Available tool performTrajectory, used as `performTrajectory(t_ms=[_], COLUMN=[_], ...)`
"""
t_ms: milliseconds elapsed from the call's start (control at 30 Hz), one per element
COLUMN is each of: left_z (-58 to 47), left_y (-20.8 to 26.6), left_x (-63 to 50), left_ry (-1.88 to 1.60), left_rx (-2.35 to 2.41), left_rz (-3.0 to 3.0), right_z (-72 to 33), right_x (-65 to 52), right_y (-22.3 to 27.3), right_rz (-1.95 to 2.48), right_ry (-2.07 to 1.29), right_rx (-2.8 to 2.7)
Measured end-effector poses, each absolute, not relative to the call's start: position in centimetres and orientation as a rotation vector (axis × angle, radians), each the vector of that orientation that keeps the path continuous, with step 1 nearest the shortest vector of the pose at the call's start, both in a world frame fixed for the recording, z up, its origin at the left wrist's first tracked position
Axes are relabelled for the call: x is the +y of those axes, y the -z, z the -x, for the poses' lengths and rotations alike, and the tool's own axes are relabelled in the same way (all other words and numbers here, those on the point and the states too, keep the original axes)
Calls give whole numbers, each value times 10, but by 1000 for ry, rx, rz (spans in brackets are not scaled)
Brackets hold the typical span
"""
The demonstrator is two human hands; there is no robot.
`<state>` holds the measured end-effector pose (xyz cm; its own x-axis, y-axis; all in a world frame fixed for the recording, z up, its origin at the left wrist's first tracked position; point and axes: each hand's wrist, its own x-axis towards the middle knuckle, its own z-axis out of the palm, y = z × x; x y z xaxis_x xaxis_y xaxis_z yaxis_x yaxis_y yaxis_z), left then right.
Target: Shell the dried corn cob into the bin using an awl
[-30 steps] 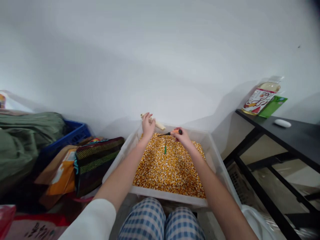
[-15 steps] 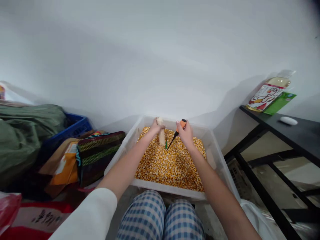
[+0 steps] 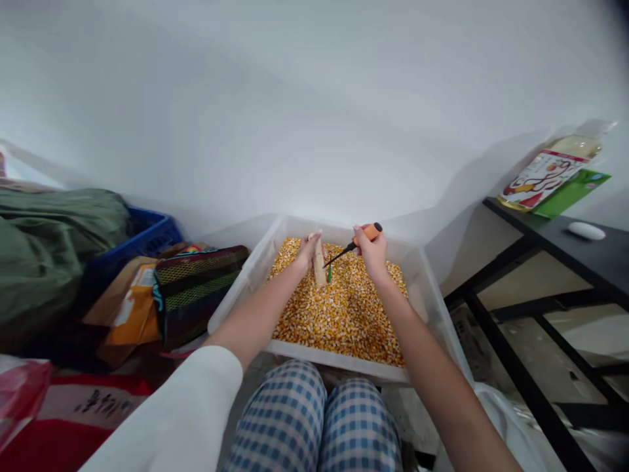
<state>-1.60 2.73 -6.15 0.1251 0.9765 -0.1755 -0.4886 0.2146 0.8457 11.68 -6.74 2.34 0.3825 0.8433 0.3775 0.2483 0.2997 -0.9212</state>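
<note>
My left hand (image 3: 308, 250) is closed around the upper part of a pale, bare-looking corn cob (image 3: 320, 267), held upright above loose corn kernels (image 3: 339, 321). My right hand (image 3: 372, 250) grips a screwdriver (image 3: 369, 232) by its orange handle with a black end. Its dark shaft slants down to the left, and the tip meets or nearly meets the cob's right side. Just below the tip a small green object (image 3: 329, 274) shows; I cannot make out what it is. The kernels fill a translucent plastic bin (image 3: 339, 369) in front of my knees.
On the right stands a black table (image 3: 545, 239) bearing a bottle (image 3: 550, 170), a green packet (image 3: 572, 193) and a white oval object (image 3: 586, 230). To the left are a blue crate (image 3: 152, 229), a mesh bag (image 3: 201, 292) and red-and-white packaging (image 3: 93, 406). A white wall rises behind the bin.
The screwdriver has tilted flatter, its handle moving right and its tip rising from near the kernels to the cob's side. My left hand has turned the cob slightly. The view has shifted a little.
</note>
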Motion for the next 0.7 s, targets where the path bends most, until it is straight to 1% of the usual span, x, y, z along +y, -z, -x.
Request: performTrajectory(t_ms=[300, 533, 700], left_z=[18, 12, 7], left_y=[77, 73, 72], left_x=[31, 24, 22], left_ry=[-1280, -1353, -1331], left_rx=[1034, 1031, 949], left_rz=[-738, -816, -913], right_z=[-90, -85, -93], right_x=[-78, -75, -71], right_y=[-13, -7, -15], right_rz=[1233, 1263, 1202], right_ry=[-495, -498, -718], right_rx=[-1291, -1289, -1380])
